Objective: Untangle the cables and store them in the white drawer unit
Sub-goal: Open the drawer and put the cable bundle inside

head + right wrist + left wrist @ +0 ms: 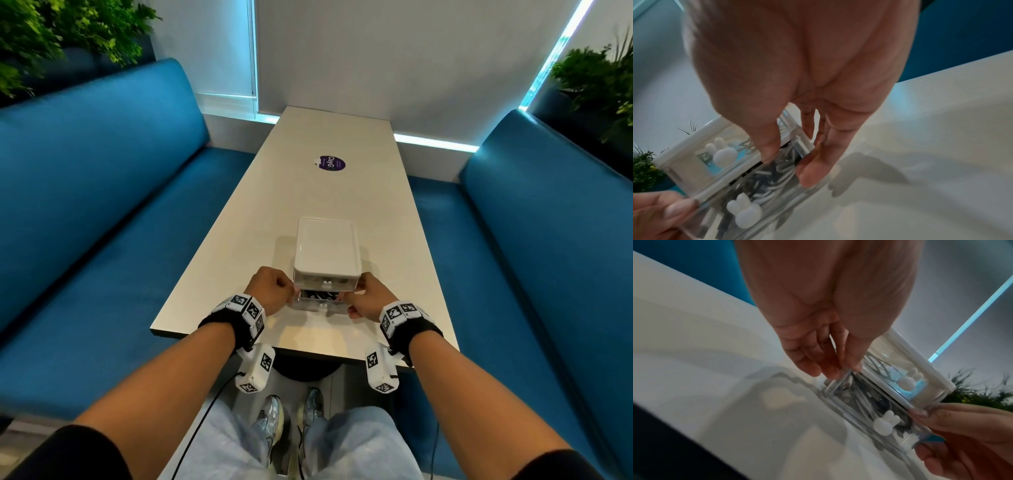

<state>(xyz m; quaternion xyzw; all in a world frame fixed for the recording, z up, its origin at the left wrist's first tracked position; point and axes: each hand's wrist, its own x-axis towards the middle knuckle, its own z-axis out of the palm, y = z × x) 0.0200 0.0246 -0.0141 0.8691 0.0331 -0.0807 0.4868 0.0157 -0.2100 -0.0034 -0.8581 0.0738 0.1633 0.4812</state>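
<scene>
The cables (863, 400) lie coiled inside the lower drawer (318, 304) of the white drawer unit (327, 251), a mix of pale and dark loops seen through the clear plastic; the drawer stands partly pulled out toward the person, while the upper drawer (325, 283) sits flush in the frame with more cable visible behind its front. Each drawer front carries a small white rabbit-shaped knob (745, 211), and neither is being used. Instead the left hand (270, 289) pinches the drawer's left front corner between thumb and curled fingertips, and the right hand (368, 298) does the same at the right corner, thumb on top of the rim and fingers down the side. The unit sits near the front edge of the long pale table (308, 192), between two blue benches (102, 205), with a round purple sticker (329, 163) farther along the tabletop and plants (596, 85) behind the seats. Judging by the task, the drawer now has to slide home. The likely trouble is a loop standing proud of the rim: it would catch under the frame and jam the drawer or get pinched. Uneven pressure from the two corners could skew the drawer in its track, and the light unit, held down by nothing, may simply slide away along the smooth table rather than accept the drawer.
</scene>
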